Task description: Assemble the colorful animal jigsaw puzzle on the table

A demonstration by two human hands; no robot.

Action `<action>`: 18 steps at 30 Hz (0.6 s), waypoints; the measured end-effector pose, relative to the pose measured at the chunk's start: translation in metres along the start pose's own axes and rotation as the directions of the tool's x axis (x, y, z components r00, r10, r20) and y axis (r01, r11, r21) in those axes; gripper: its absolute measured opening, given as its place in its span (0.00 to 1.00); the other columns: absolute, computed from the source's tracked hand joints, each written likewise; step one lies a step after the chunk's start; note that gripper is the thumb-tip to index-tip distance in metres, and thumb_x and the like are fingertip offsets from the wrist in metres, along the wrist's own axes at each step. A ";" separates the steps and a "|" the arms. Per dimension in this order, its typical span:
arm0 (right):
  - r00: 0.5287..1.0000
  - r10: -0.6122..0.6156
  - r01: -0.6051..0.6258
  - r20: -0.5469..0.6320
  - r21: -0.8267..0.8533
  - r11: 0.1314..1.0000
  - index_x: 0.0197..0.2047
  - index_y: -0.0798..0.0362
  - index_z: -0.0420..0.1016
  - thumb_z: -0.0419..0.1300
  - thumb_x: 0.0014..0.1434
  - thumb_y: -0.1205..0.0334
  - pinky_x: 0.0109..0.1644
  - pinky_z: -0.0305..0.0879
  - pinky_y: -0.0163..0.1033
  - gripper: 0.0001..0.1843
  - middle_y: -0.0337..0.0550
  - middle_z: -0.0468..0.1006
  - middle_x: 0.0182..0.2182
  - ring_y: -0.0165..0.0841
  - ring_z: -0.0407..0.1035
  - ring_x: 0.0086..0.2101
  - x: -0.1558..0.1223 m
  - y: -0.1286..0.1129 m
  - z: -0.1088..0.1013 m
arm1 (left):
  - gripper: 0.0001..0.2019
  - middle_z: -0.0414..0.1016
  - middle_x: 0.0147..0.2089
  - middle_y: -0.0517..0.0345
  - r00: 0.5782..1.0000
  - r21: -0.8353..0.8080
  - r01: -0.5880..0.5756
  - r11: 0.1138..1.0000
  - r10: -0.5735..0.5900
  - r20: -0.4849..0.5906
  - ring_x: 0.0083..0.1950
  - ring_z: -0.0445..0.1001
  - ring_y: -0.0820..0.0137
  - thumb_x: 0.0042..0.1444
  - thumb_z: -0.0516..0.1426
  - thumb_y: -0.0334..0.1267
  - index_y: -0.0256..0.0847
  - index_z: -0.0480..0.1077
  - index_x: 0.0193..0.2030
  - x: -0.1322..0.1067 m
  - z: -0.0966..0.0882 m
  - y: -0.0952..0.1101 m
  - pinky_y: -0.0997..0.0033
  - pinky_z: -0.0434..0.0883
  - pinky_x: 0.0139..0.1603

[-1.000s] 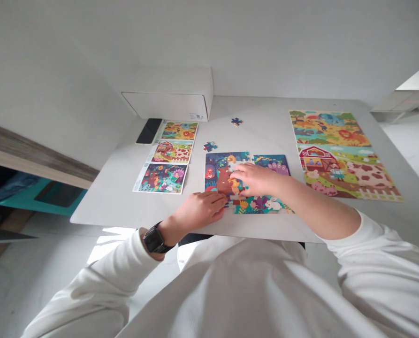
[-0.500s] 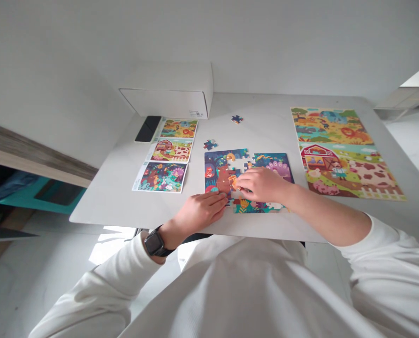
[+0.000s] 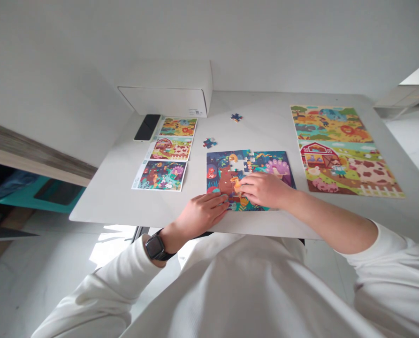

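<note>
A partly assembled jigsaw puzzle with a forest animal picture lies near the table's front edge. My left hand rests on its lower left corner, fingers stretched out flat. Bent fingers of my right hand are closed at an orange-patterned puzzle piece in the middle of the picture; the fingertips partly cover it. Above that piece is a gap showing the white tabletop. Two loose pieces lie beyond the puzzle: one loose piece close to its upper left corner, another loose piece farther back.
Two finished puzzles, a safari one and a farm one, lie at the right. On the left are a sheet of three small reference pictures and a phone. A white box stands against the back wall.
The puzzle's left and right parts have come together, and the lower middle gap has closed around the orange-patterned piece. My right hand has shifted slightly down; my left hand has hardly moved.
</note>
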State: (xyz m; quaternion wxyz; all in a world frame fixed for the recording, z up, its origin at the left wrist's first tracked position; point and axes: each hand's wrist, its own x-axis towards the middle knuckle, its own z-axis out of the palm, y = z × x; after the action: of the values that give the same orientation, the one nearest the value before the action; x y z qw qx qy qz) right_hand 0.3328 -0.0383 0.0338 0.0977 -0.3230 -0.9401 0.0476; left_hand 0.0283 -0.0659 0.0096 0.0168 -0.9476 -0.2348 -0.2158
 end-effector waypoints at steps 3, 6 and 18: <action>1.000 0.000 0.000 -0.011 -0.005 1.000 0.53 0.52 0.88 0.64 0.69 0.68 0.58 0.75 0.51 0.13 0.54 0.87 0.50 0.45 0.79 0.49 -0.002 0.000 0.001 | 0.11 0.86 0.62 0.52 1.000 -0.015 0.007 1.000 -0.006 0.021 0.63 0.84 0.60 0.76 0.60 0.39 0.45 0.83 0.57 0.000 0.000 0.000 0.58 0.84 0.62; 1.000 -0.005 0.004 -0.026 -0.007 1.000 0.52 0.53 0.88 0.65 0.70 0.68 0.57 0.75 0.52 0.12 0.54 0.86 0.49 0.45 0.79 0.48 -0.004 0.001 0.004 | 0.12 0.85 0.63 0.51 1.000 -0.022 -0.005 1.000 0.005 0.030 0.65 0.83 0.60 0.76 0.59 0.38 0.44 0.82 0.59 -0.001 0.001 -0.002 0.58 0.83 0.64; 0.996 -0.014 0.011 -0.089 -0.035 0.999 0.55 0.54 0.87 0.63 0.71 0.67 0.58 0.78 0.52 0.14 0.55 0.85 0.53 0.46 0.79 0.50 -0.013 -0.004 0.012 | 0.11 0.86 0.61 0.53 1.000 -0.042 0.004 0.999 -0.003 0.019 0.63 0.84 0.61 0.76 0.60 0.38 0.45 0.84 0.56 -0.001 0.001 -0.006 0.58 0.83 0.65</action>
State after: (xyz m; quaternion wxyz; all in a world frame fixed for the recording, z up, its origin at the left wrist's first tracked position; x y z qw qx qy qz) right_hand 0.3374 -0.0499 0.0210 0.1345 -0.3207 -0.9374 0.0163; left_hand 0.0252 -0.0610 0.0073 -0.0056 -0.9494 -0.2321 -0.2116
